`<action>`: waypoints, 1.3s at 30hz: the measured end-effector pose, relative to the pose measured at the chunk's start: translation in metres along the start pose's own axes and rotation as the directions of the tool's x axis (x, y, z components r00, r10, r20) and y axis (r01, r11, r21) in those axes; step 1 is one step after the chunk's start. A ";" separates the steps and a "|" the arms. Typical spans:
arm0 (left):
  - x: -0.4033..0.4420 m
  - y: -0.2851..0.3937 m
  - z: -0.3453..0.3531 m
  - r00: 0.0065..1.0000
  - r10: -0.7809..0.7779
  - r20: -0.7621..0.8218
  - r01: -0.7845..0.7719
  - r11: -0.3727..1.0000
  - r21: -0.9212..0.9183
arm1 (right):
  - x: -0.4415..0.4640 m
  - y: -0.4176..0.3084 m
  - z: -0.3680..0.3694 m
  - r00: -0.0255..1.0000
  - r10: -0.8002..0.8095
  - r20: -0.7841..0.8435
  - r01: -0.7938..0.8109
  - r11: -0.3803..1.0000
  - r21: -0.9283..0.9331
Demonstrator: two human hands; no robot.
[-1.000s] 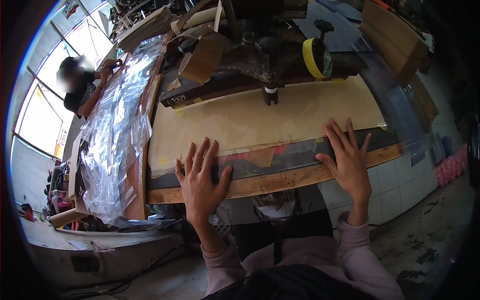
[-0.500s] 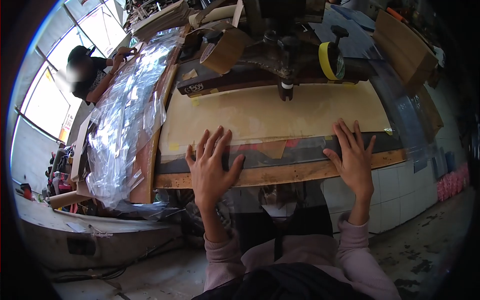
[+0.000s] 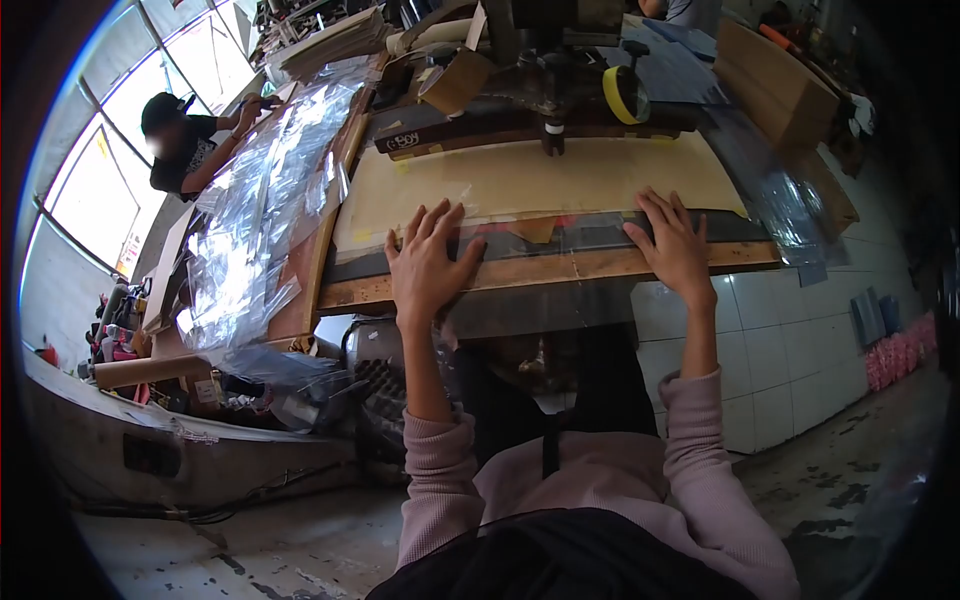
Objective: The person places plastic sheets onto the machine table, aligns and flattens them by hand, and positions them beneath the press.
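Note:
My left hand (image 3: 428, 265) lies flat with fingers spread, palm over the wooden front edge (image 3: 560, 266) of the work table and fingertips by the near border of a cream sheet (image 3: 560, 182). To its right, my right hand (image 3: 675, 245) rests the same way, fingers apart, near the cream sheet's right part. Under both hands there seems to be a clear plastic sheet (image 3: 550, 312), which hangs past the table's front edge. Brown and red tape patches (image 3: 535, 229) show between the hands. Neither hand grips anything.
Behind the cream sheet stands a dark machine bar (image 3: 540, 138) with a yellow tape roll (image 3: 626, 95) and a brown tape roll (image 3: 455, 82). Shiny plastic sheets (image 3: 255, 215) cover the left bench, where another person (image 3: 185, 150) works. A cardboard box (image 3: 772, 85) stands right.
The view has shifted, so table and hands appear higher in the picture. Both hands keep nearly the same place on the table. Part of another person now shows at the top right.

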State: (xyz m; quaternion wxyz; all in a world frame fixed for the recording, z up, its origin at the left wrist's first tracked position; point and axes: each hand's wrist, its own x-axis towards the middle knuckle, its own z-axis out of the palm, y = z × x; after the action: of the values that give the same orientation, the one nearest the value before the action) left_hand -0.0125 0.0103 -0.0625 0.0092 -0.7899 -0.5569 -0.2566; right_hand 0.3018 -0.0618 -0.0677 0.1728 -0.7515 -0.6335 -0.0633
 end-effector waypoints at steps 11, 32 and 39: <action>0.001 0.000 0.001 1.000 -0.012 0.013 0.012 1.000 0.010 | 0.000 0.001 0.006 0.997 -0.015 -0.081 0.016 1.000 0.016; 0.002 0.003 0.000 0.999 -0.031 0.025 0.031 0.999 0.023 | 0.000 0.004 0.011 0.994 -0.023 -0.106 0.023 1.000 -0.001; 0.001 0.003 -0.001 1.000 -0.020 0.019 0.020 1.000 0.018 | -0.001 0.003 0.011 0.994 -0.017 -0.111 0.017 1.000 -0.003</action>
State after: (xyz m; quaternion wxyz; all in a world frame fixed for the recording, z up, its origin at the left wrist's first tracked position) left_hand -0.0094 0.0099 -0.0607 0.0084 -0.7866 -0.5671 -0.2443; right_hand 0.3033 -0.0588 -0.0789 0.2067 -0.7414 -0.6294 -0.1071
